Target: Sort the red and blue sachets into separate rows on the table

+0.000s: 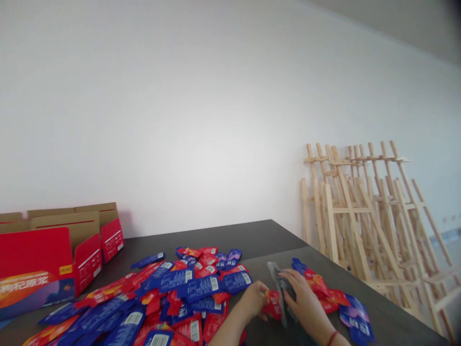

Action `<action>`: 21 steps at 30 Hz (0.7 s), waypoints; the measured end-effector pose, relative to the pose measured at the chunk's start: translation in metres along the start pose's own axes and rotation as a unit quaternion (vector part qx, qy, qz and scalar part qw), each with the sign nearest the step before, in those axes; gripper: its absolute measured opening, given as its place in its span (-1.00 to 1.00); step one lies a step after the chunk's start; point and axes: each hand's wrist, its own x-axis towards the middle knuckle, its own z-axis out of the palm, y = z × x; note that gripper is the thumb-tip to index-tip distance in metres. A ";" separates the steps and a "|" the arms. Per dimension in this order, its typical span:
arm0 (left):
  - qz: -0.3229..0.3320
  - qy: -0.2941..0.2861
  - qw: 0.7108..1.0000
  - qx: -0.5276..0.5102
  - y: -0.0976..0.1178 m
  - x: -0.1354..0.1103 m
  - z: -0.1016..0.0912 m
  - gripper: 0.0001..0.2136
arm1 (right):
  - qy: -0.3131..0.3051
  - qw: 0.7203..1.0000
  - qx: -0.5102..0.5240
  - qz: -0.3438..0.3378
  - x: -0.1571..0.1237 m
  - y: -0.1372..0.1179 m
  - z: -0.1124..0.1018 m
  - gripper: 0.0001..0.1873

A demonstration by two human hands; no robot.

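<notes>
My left hand (253, 302) has its fingers closed round a red pouch (274, 306) above the dark table. Just right of it, my right hand (301, 298) grips a translucent grey plastic bag (284, 307), which stands on edge between the two hands. The red pouch touches or lies right beside the bag; I cannot tell whether part of it is inside. A big heap of blue and red pouches (201, 288) spreads left of my hands. To the right of my right hand lies a smaller group of red and blue pouches (319, 283).
Red cardboard boxes (36, 254) with raised flaps stand at the table's left end. The dark table (223, 237) reaches back to a white wall (201, 115). Beyond its right edge, several wooden easels (353, 216) lean against the wall.
</notes>
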 end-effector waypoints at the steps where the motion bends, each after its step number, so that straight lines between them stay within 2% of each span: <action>1: 0.012 -0.022 0.999 -0.030 -0.003 -0.002 0.000 -0.74 | -0.027 0.999 -0.003 -0.033 -0.003 -0.011 0.005 -0.56; 2: 0.029 -0.041 0.997 -0.062 -0.007 -0.003 0.001 -0.78 | -0.059 0.997 -0.011 -0.056 -0.006 -0.020 0.011 -0.54; 4: 0.054 -0.063 0.990 -0.117 -0.014 -0.003 0.002 -0.87 | -0.094 0.993 -0.039 -0.055 -0.010 -0.035 0.022 -0.53; 7: 0.026 -0.050 0.987 -0.151 -0.022 0.001 0.005 -0.91 | -0.101 0.991 -0.085 -0.008 -0.006 -0.036 0.032 -0.55; 11: -0.031 -0.013 0.984 -0.175 -0.025 0.007 0.008 -0.89 | -0.095 0.984 -0.134 0.065 0.004 -0.006 0.028 -0.59; 14: -0.037 0.003 0.980 -0.196 -0.026 0.008 0.004 -0.85 | -0.094 0.977 -0.152 0.117 0.008 0.019 0.014 -0.62; 16: -0.035 0.028 0.977 -0.210 -0.025 0.009 0.000 -0.84 | -0.081 0.976 -0.151 0.135 0.009 0.027 0.004 -0.63; 18: -0.027 0.058 0.974 -0.219 -0.023 0.010 -0.004 -0.83 | -0.061 0.982 -0.131 0.123 0.008 0.020 -0.004 -0.63; 21: -0.017 0.076 0.970 -0.229 -0.018 0.007 -0.007 -0.84 | -0.044 0.996 -0.074 0.037 0.005 -0.011 -0.002 -0.61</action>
